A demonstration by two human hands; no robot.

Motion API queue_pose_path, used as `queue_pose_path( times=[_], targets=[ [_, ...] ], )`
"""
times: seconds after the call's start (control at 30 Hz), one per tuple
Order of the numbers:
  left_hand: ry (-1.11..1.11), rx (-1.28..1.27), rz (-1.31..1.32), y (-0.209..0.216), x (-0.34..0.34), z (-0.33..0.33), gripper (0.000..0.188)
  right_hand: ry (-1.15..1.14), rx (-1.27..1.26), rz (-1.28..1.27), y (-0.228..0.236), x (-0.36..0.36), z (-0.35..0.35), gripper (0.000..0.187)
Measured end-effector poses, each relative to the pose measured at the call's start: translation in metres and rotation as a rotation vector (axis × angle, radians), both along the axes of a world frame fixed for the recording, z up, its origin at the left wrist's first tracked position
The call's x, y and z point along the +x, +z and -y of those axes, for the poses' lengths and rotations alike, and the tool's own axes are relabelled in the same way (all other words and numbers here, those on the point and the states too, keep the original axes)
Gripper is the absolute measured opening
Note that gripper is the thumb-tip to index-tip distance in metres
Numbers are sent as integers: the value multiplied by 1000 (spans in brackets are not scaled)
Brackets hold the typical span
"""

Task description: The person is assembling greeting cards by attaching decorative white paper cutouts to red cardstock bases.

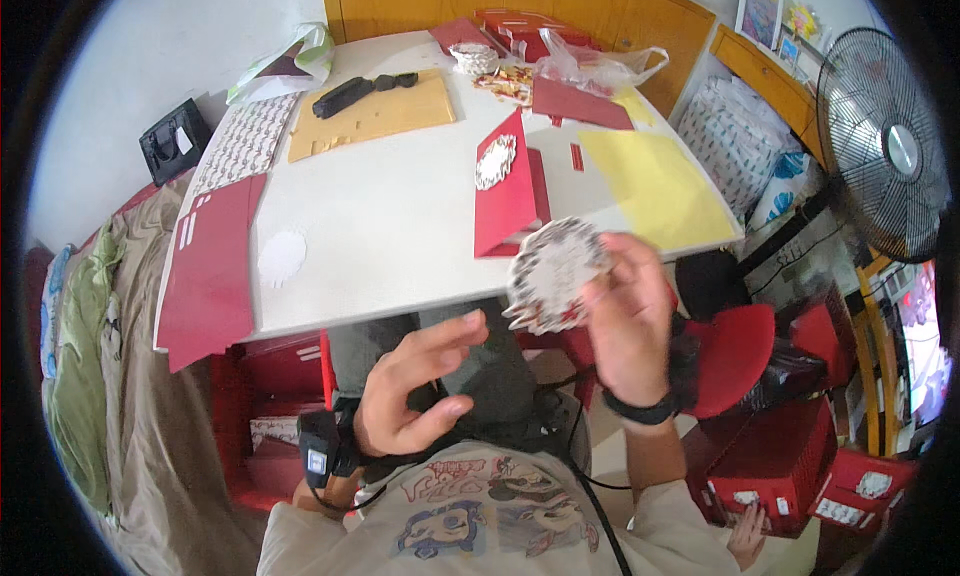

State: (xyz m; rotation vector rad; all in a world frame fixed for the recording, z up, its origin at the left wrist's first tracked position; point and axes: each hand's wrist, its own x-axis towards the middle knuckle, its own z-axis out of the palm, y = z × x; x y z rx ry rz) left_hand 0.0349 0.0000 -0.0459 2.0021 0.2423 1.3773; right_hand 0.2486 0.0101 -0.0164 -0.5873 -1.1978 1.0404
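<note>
My right hand pinches a round, scalloped paper cutout between thumb and fingers, just off the table's near edge. The cutout is white with a dark printed border and some reddish-brown at its lower side. My left hand hovers in front of my body, fingers apart and holding nothing. Beyond the cutout, a folded red card piece stands on the white table. A similar scalloped label is on its face. Farther left lies a plain white scalloped piece.
Red card sheets overhang the table's left corner. A brown envelope bears a black case. Yellow paper lies right, near a fan. Red boxes stand lower right, with another person's hand on one.
</note>
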Motion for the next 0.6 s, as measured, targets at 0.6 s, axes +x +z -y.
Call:
queue_pose_path(
  times=[0.6],
  targets=[
    [215,-85,-79,-1,-37,-81,57,-209,-165,497,64,10,-374,31]
  ],
)
